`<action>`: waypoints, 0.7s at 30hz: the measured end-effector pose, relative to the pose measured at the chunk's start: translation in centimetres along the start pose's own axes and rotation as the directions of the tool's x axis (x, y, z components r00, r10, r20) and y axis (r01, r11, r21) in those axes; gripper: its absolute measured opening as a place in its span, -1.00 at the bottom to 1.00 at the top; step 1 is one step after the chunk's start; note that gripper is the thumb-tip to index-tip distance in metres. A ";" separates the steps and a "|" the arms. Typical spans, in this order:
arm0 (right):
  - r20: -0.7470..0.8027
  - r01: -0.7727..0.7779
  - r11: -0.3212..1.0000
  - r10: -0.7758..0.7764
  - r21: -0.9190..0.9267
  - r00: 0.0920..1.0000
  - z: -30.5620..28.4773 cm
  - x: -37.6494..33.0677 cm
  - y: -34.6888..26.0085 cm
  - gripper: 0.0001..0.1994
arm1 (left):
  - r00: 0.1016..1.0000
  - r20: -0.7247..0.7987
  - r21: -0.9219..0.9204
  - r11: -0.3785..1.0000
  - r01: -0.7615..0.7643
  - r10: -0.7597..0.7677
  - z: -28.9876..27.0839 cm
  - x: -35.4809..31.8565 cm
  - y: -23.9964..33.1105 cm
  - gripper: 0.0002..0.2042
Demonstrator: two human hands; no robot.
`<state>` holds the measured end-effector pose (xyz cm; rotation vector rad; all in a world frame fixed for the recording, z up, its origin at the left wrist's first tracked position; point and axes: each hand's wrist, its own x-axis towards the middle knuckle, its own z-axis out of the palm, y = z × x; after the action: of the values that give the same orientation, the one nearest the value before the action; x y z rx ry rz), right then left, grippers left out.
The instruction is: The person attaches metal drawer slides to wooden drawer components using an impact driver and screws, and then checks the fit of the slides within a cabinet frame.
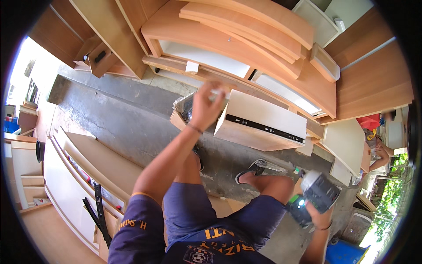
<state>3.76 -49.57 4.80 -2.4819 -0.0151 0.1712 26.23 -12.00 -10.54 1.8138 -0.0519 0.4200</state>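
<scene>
- The left hand (pixel 205 105) reached forward with the arm stretched out, fingers curled shut around a small pale object (pixel 216 93); it was too blurred to tell what it was.
- That hand hung just over the near left corner of a white drawer box (pixel 259 121), which lay on its side with a black metal runner (pixel 263 128) fixed along its face.
- Just left of the drawer box, under the wrist, sat a small cardboard box lined with a clear plastic bag (pixel 183 108); its contents could not be made out.
- The right hand (pixel 320 215) was closed around the grip of a cordless drill (pixel 314 196), grey and black with a green light, held low beside the right knee and well apart from the drawer box.
- The person sat with legs in blue shorts (pixel 202 215), one foot in a sandal (pixel 250 170) on the concrete floor (pixel 127 119).
- Behind the drawer box, curved wooden panels (pixel 246 26) were stacked against a larger cabinet frame (pixel 211 53).
- At the lower left lay a long white cabinet panel (pixel 66 189) with two loose black runners (pixel 97 211) resting on it.
- Another person (pixel 378 154) sat at the far right edge, near green plants.
- A blue bin (pixel 347 253) stood at the bottom right.
</scene>
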 end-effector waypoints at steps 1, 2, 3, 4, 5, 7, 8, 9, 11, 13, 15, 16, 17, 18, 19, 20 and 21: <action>-0.036 -0.108 0.985 0.114 0.131 0.993 0.6 -1.3 -0.2 -0.59 | 0.995 -0.097 0.079 0.996 0.032 -0.024 -0.2 2.5 0.4 -0.74; -0.087 -0.133 0.970 0.153 0.206 0.984 1.3 -2.7 0.5 -0.58 | 0.983 -0.174 0.159 0.987 -0.036 0.064 -0.2 5.4 0.8 -0.74; -0.134 -0.156 0.946 0.200 0.283 0.970 2.3 -4.3 1.6 -0.58 | 0.959 -0.238 0.242 0.966 -0.097 0.155 0.0 8.4 1.1 -0.75; -0.124 -0.245 0.857 0.333 0.452 0.935 3.1 -5.9 2.3 -0.55 | 0.959 -0.254 0.354 0.935 -0.031 0.128 0.1 11.0 0.8 -0.70; -0.145 -0.247 0.816 0.371 0.523 0.917 4.1 -7.2 3.4 -0.51 | 0.956 -0.275 0.466 0.884 0.035 0.107 0.0 13.0 0.5 -0.65; -0.131 -0.258 0.788 0.391 0.559 0.911 5.1 -9.3 4.0 -0.52 | 0.971 -0.223 0.617 0.760 0.204 -0.080 1.2 15.4 0.6 -0.59; -0.151 -0.254 0.778 0.406 0.574 0.901 5.3 -10.0 4.2 -0.53 | 0.962 -0.211 0.686 0.675 0.272 -0.173 1.8 16.1 0.8 -0.56; -0.169 -0.249 0.768 0.419 0.590 0.892 5.5 -10.6 4.3 -0.54 | 0.957 -0.237 0.690 0.664 0.287 -0.168 2.1 16.5 0.6 -0.56; -0.190 -0.253 0.770 0.433 0.586 0.881 5.1 -11.6 4.2 -0.57 | 0.951 -0.265 0.691 0.656 0.304 -0.161 3.6 17.2 0.1 -0.55; -0.184 -0.270 0.795 0.427 0.543 0.886 4.3 -11.5 3.8 -0.61 | 0.949 -0.265 0.711 0.631 0.311 -0.169 4.8 17.8 0.3 -0.62; -0.169 -0.209 0.844 0.330 0.494 0.929 4.4 -10.6 4.3 -0.64 | 0.936 -0.344 0.746 0.584 0.320 -0.074 2.9 20.6 -3.7 -0.74; -0.171 -0.204 0.867 0.310 0.455 0.935 4.2 -10.6 4.8 -0.65 | 0.955 -0.287 0.722 0.640 0.263 -0.069 3.3 20.1 -3.2 -0.77; -0.170 -0.103 0.938 0.166 0.330 0.971 4.1 -10.6 5.7 -0.62 | 0.954 -0.284 0.694 0.664 0.277 -0.100 3.3 19.5 -2.5 -0.78; -0.185 -0.159 0.863 0.277 0.480 0.943 3.8 -10.3 4.5 -0.61 | 0.960 -0.268 0.591 0.774 0.227 -0.076 2.6 18.7 -2.2 -0.76; -0.191 -0.195 0.760 0.387 0.619 0.902 3.6 -10.0 3.4 -0.60 | 0.948 -0.315 0.513 0.834 0.201 -0.034 3.4 16.9 0.0 -0.73; -0.172 -0.190 0.760 0.369 0.622 0.913 3.5 -10.1 3.5 -0.58 | 0.960 -0.262 0.335 0.942 -0.006 0.099 4.7 14.2 2.2 -0.71; -0.148 -0.185 0.759 0.347 0.625 0.926 3.5 -10.2 3.7 -0.57 | 0.989 -0.125 0.214 0.975 -0.056 0.084 5.8 10.8 4.4 -0.70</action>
<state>-6.95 -50.92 0.98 -1.8291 0.4469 -0.0304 36.67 -16.75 -4.42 1.9912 0.0221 0.6155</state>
